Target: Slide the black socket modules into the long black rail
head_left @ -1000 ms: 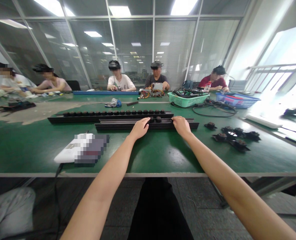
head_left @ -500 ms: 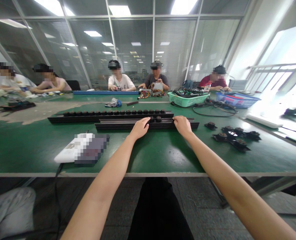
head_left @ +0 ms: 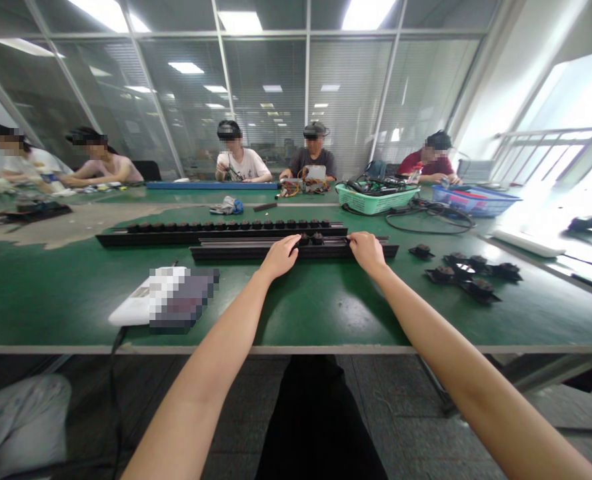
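Where our worktop (head_left: pixel 326 317) stretches off to the left: dark parts (head_left: pixel 33 211) lie on a pale patch (head_left: pixel 71 230).
White device (head_left: pixel 131 303): flat near our edge, with a black cable (head_left: pixel 112 393) hanging from it and a blurred dark object (head_left: pixel 183 300) just at its right.
Rear rail (head_left: pixel 146 240): long and black, it bears a row of dark modules (head_left: pixel 216 227); a grey-blue cloth (head_left: pixel 227 206) lies beyond it.
Left hand (head_left: pixel 280 259): we have it on the front rail (head_left: pixel 241 253), fingers bent over, thumb set apart from them; we cannot tell whether they pinch anything.
Two modules (head_left: pixel 317 239): on the front rail between our hands, nearer the left one.
Right hand (head_left: pixel 367 253): its fingers are bunched at the front rail's right part; we cannot tell what, if anything, they pinch.
Green basket (head_left: pixel 379 200): heaped with dark cables, a black cord (head_left: pixel 431 231) looped at its right.
Loose modules (head_left: pixel 477 288): clustered on the worktop, right of the front rail.
Blue basket (head_left: pixel 476 203): beyond them, holding red items.
White bar (head_left: pixel 526 243): lying near the window side.
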`<action>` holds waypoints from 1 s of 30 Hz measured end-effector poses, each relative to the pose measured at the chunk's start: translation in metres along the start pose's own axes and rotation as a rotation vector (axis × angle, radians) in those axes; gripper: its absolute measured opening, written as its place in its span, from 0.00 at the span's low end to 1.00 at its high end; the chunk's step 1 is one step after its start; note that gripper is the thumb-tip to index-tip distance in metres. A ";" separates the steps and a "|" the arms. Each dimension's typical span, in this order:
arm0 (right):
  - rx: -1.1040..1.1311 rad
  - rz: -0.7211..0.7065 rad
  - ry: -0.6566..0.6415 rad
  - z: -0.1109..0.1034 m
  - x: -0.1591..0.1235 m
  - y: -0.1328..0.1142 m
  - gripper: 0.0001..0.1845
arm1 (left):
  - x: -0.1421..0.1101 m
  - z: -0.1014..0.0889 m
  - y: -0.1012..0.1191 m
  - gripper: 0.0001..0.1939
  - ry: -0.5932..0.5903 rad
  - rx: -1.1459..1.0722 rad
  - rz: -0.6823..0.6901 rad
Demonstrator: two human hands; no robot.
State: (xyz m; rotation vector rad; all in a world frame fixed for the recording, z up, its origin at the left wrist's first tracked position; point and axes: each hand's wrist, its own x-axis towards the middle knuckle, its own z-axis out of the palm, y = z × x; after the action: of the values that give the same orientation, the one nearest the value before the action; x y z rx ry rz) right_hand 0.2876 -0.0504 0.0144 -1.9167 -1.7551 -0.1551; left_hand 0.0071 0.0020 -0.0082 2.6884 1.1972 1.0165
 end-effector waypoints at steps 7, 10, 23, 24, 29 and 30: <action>-0.010 0.002 0.002 0.001 0.001 0.002 0.22 | 0.000 -0.001 0.001 0.27 -0.009 0.012 -0.003; -0.013 0.008 0.009 0.001 0.001 0.003 0.22 | 0.000 0.000 0.001 0.27 -0.008 0.006 -0.007; -0.009 0.031 0.010 -0.001 0.001 0.004 0.22 | 0.000 0.001 -0.001 0.27 -0.017 0.020 0.000; -0.011 0.033 0.011 -0.001 0.001 0.005 0.22 | 0.000 0.001 -0.001 0.27 -0.015 0.018 0.000; -0.028 0.050 0.010 -0.002 0.001 0.006 0.21 | 0.000 0.000 -0.001 0.26 -0.011 0.016 -0.003; -0.029 0.052 0.010 -0.002 0.001 0.006 0.21 | 0.000 0.000 0.000 0.26 -0.012 0.018 -0.003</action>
State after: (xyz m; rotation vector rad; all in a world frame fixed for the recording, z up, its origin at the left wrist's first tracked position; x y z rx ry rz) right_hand 0.2940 -0.0503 0.0149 -1.9769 -1.7039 -0.1722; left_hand 0.0069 0.0022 -0.0085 2.7012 1.2145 0.9918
